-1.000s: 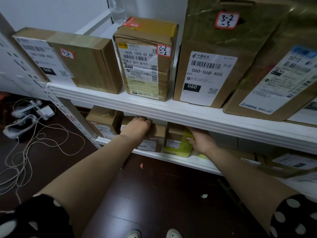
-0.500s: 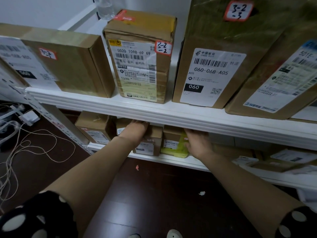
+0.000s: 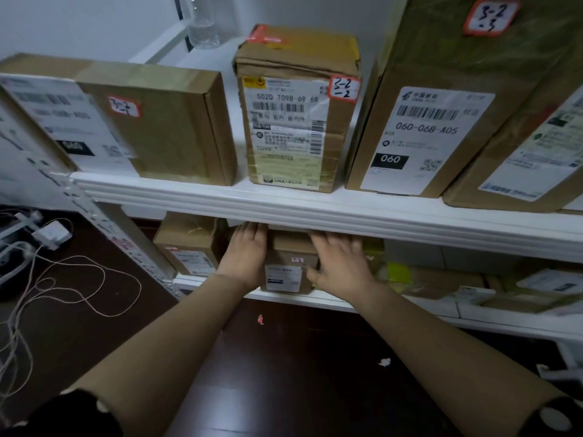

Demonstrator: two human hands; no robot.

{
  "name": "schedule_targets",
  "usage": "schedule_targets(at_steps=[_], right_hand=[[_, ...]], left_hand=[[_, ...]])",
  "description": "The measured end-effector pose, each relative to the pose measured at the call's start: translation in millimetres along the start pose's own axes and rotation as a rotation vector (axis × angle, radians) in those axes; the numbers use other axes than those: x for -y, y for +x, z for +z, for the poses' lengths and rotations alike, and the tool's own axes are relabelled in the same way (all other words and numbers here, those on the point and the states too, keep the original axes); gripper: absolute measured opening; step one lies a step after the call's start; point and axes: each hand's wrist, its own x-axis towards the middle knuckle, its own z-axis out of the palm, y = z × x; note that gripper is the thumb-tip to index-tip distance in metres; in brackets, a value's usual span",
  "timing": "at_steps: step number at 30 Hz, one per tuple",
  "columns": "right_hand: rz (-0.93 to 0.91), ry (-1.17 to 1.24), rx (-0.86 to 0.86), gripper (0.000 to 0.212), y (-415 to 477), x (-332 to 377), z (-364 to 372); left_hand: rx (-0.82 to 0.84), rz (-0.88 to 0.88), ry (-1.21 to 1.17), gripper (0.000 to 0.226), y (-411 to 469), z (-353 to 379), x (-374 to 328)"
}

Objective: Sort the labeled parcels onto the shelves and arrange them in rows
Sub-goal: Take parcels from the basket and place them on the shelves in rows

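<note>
My left hand [image 3: 244, 257] and right hand [image 3: 339, 266] press flat, fingers spread, against both sides of the small parcel [image 3: 288, 266] on the lower shelf [image 3: 331, 302]; squaring it into its row.

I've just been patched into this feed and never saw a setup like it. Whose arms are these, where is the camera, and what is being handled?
There is no machine: a person works bare-handed, and the one camera sits on their head, looking forward and down. The left hand and right hand press flat against the two sides of a small box on the lower shelf; fingers are spread, not closed round it. Another box stands left of it, and a yellow parcel right. The upper shelf carries bigger boxes, one tagged 3-2-2. Cables lie on the floor.
</note>
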Motion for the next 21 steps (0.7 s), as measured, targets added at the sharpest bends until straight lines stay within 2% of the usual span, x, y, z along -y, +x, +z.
schedule_targets(at_steps=[2, 7, 13, 21], right_hand=[[-0.026, -0.032, 0.02, 0.073, 10, 14, 3], [-0.106, -0.152, 0.048, 0.096, 36, 34, 13], [-0.207, -0.303, -0.067, 0.078, 46, 24, 30], [-0.25, -0.276, -0.135, 0.063, 50, 23, 29]], left_hand=[[-0.016, -0.041, -0.071, 0.095, -17, 6, 7], [-0.066, -0.118, -0.101, 0.082, -42, 23, 27], [-0.08, -0.079, -0.011, 0.08, -24, 40, 31], [-0.113, 0.015, 0.186, 0.078, 17, 78, 41]])
